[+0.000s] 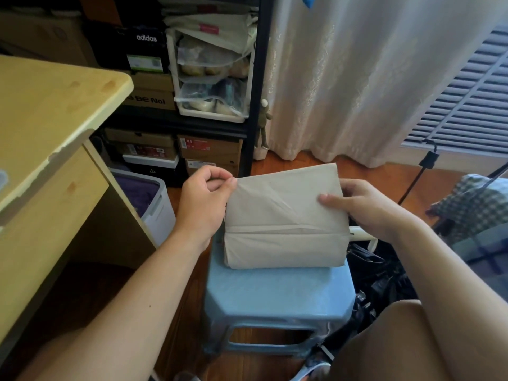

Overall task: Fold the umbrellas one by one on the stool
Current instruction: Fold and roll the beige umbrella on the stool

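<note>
A beige umbrella, its canopy folded into a flat bundle, stands on the far part of the light blue plastic stool. My left hand pinches the upper left corner of the loose fabric flap. My right hand holds the bundle's right side, thumb pressed on the front of the flap and fingers behind. A white handle end pokes out at the right, under my right wrist. A dark umbrella lies crumpled on the floor to the right of the stool.
A wooden desk fills the left. Behind it stand a black shelf of shoe boxes and a white bin. Curtains hang beyond the stool, with checked cloth and a stand at the right.
</note>
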